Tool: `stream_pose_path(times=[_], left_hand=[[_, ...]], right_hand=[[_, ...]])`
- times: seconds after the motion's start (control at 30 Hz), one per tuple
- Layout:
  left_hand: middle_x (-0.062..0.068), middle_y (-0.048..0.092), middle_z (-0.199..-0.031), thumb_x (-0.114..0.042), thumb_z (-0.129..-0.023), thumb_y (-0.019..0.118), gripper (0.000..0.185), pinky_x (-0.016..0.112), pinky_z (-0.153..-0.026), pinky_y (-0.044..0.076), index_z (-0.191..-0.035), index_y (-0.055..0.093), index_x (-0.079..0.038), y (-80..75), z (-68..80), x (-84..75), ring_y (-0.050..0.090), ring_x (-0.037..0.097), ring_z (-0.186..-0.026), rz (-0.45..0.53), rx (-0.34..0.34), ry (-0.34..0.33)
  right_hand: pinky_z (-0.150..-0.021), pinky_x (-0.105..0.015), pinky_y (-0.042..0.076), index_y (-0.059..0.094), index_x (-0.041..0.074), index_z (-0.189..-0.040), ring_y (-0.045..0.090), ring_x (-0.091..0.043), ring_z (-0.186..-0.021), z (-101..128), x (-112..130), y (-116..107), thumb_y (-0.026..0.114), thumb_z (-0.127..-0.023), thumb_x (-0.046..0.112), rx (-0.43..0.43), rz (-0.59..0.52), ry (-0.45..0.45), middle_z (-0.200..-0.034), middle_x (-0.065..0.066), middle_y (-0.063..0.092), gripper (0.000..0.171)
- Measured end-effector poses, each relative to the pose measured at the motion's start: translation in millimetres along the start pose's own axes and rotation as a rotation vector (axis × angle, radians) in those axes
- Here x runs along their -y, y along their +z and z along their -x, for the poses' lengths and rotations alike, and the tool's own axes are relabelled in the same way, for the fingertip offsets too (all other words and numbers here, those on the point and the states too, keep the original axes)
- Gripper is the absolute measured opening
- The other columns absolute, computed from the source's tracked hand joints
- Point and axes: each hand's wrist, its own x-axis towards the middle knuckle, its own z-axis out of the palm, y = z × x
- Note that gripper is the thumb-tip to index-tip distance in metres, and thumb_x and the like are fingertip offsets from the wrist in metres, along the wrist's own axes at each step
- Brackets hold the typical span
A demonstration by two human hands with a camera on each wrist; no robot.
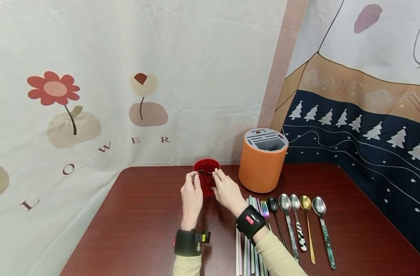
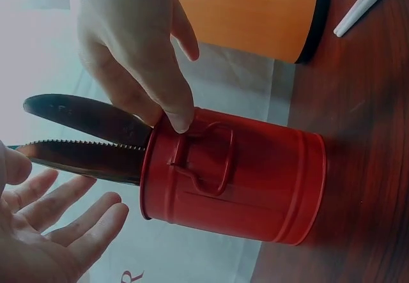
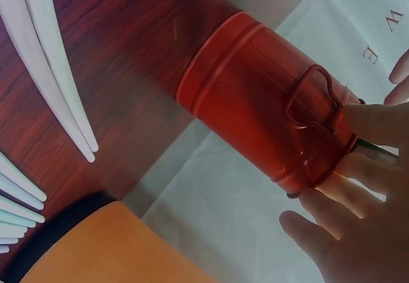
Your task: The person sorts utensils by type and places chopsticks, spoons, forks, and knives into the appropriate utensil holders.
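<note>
A red metal cup with a wire handle stands upright at the back of the table. Out of it rise two dark knife blades, one smooth and one serrated. My right hand grips the cup at its rim, thumb by the handle and fingers along the opening, in the right wrist view. At the blade tips my left hand has its thumb close to the serrated knife, while its other fingers spread loosely behind that blade. The knives' lower ends are hidden inside the cup.
An orange cylindrical holder with a slotted grey top stands right of the cup. Several chopsticks, a rainbow fork and several spoons lie in a row at the right, partly under my right forearm. A printed cloth hangs behind the table.
</note>
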Motion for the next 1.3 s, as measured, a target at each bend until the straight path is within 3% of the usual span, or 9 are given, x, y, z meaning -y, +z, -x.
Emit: stream_pose_path(times=[0.17, 0.4, 0.5, 0.67, 0.83, 1.1, 1.3], left_hand=[[0.017, 0.066, -0.114, -0.019, -0.1, 0.047, 0.023, 0.046, -0.086, 0.053, -0.116, 0.056, -0.005, 0.2, 0.2, -1.0, 0.065, 0.03, -0.101, 0.005, 0.013, -0.007], [0.018, 0.064, -0.115, -0.019, -0.1, 0.047, 0.026, 0.045, -0.089, 0.052, -0.119, 0.054, -0.003, -1.0, 0.1, -3.7, 0.062, 0.03, -0.105, -0.004, 0.03, 0.011], [0.019, 0.063, -0.118, -0.019, -0.1, 0.047, 0.027, 0.044, -0.091, 0.052, -0.12, 0.053, -0.002, -2.0, 0.2, -6.0, 0.062, 0.03, -0.108, -0.001, 0.038, 0.014], [0.018, 0.063, -0.118, -0.018, -0.099, 0.048, 0.026, 0.042, -0.091, 0.052, -0.12, 0.053, -0.003, -2.9, 0.2, -9.3, 0.062, 0.029, -0.107, 0.003, 0.034, 0.027], [0.017, 0.063, -0.116, -0.014, -0.098, 0.05, 0.024, 0.041, -0.09, 0.053, -0.119, 0.054, -0.003, -4.0, 0.5, -13.1, 0.062, 0.029, -0.106, 0.012, 0.015, 0.059], [0.015, 0.063, -0.12, -0.013, -0.098, 0.05, 0.025, 0.04, -0.091, 0.053, -0.121, 0.054, -0.005, -6.1, 1.5, -21.2, 0.064, 0.027, -0.106, -0.006, 0.005, 0.114], [0.014, 0.063, -0.121, -0.011, -0.097, 0.051, 0.026, 0.041, -0.09, 0.053, -0.121, 0.055, -0.005, -7.5, 1.9, -27.5, 0.062, 0.027, -0.105, -0.016, -0.026, 0.149]], right_hand=[[-0.095, -0.042, 0.05, 0.058, 0.0, -0.126, 0.055, -0.029, -0.124, 0, -1, 0, 0.069, -0.085, 0.019, -0.002, -0.004, -0.005, -0.132, -0.017, 0.057, 0.046], [-0.096, -0.039, 0.05, 0.055, 0.005, -0.132, 0.055, -0.026, -0.124, 2, -8, -4, 0.067, -0.088, 0.022, 0.068, -0.135, 0.051, -0.143, -0.012, 0.049, 0.049], [-0.09, -0.037, 0.053, 0.055, 0.008, -0.132, 0.059, -0.025, -0.119, 6, -13, -8, 0.067, -0.088, 0.023, 0.035, -0.184, 0.064, -0.143, -0.01, 0.049, 0.048], [-0.083, -0.039, 0.056, 0.058, 0.009, -0.128, 0.062, -0.025, -0.112, 18, -24, -24, 0.067, -0.088, 0.021, -0.055, -0.23, 0.1, -0.133, -0.01, 0.056, 0.042], [-0.081, -0.042, 0.055, 0.06, 0.008, -0.125, 0.065, -0.026, -0.106, 33, -39, -40, 0.067, -0.088, 0.021, -0.085, -0.23, 0.137, -0.125, -0.011, 0.061, 0.04], [-0.078, -0.045, 0.055, 0.06, 0.005, -0.123, 0.066, -0.031, -0.097, 58, -64, -66, 0.066, -0.089, 0.021, -0.096, -0.217, 0.201, -0.114, -0.015, 0.066, 0.038], [-0.077, -0.047, 0.052, 0.058, 0.003, -0.125, 0.065, -0.033, -0.096, 73, -89, -92, 0.061, -0.093, 0.02, -0.046, -0.235, 0.277, -0.113, -0.018, 0.066, 0.036]])
